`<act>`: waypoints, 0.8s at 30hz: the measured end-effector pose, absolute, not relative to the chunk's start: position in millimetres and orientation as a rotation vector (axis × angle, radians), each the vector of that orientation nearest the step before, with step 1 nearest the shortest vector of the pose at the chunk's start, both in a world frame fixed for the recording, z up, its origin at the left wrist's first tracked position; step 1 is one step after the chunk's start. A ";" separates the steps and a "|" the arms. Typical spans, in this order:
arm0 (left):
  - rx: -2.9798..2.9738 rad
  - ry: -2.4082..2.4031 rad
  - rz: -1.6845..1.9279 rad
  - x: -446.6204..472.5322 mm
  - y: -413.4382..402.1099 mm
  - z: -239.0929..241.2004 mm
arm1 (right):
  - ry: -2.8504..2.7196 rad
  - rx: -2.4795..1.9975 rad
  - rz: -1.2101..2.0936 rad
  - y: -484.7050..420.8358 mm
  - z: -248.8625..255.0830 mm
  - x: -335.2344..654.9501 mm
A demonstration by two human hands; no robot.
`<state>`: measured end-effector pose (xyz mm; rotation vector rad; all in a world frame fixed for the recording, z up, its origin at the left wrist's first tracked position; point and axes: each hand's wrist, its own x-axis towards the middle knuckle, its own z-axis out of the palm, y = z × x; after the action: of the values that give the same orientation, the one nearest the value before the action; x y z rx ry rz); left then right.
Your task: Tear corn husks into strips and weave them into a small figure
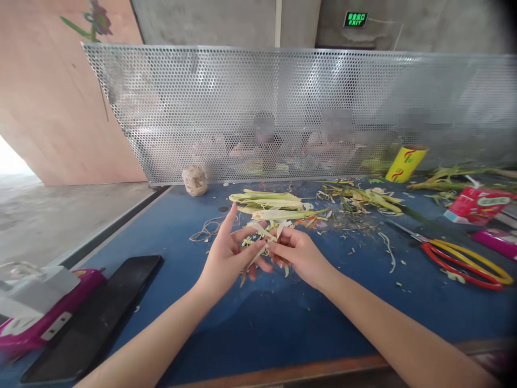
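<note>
My left hand (226,253) and my right hand (302,254) meet over the middle of the blue table (250,345). Between the thumbs and fingers of both, I pinch a small knot of pale, husk-like plant strips (262,230). Strip ends stick out above and below my fingers; how they join is hidden. My left index finger points up, away from the strips. Just beyond my hands lies a bundle of pale green leaf pieces (270,200). A loose tangle of thin string (205,233) rests left of it.
Red-and-yellow-handled scissors (460,261) lie at right, near a red drink carton (479,205) and a yellow roll (406,163). Plant scraps (359,200) lie behind. A black phone (92,318) is at left, a pale lump (194,180) farther back. A perforated metal screen (210,102) borders the table; people sit beyond.
</note>
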<state>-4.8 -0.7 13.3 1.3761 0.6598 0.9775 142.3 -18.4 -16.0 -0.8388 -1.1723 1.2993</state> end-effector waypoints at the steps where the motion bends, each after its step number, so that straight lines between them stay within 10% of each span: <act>1: 1.367 0.653 0.986 -4.8 -1.9 14.5 | -1.152 -0.835 1.316 -18.3 -15.7 142.0; 24: 1.485 0.780 0.923 -5.5 -1.9 6.6 | -1.445 -0.937 1.199 -29.5 -6.0 141.7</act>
<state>-5.5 -1.9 6.6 1.4845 0.7797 0.9228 141.7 -29.5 -6.0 -0.9370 -1.4454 1.1995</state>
